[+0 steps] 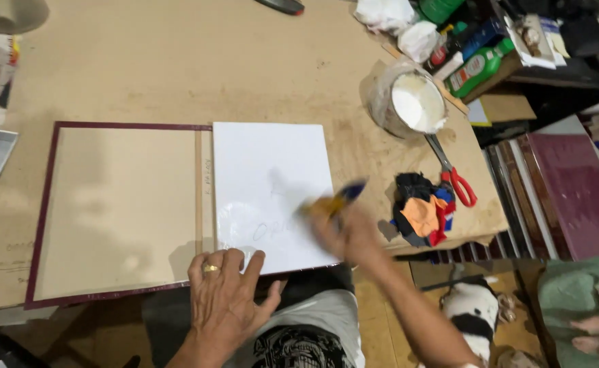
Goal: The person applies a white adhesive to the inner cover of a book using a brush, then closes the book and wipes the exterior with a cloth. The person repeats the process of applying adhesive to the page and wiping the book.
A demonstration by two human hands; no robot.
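R hand [349, 235] clamped on brush [333, 202], blurred, over white sheet [272, 177]'s right edge; L hand [226, 283] flat, fingers spread, on sheet's near edge.

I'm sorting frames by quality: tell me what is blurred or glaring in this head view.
Head view: the right hand and its brush are smeared by motion; the left hand on the white sheet is sharp; the sheet's wet lower part shines faintly; soft shadows, edges bowed.

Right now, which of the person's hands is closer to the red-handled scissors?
The right hand. It holds a brush over the white sheet, a little to the left of the scissors. The left hand presses the sheet's near edge, much farther away.
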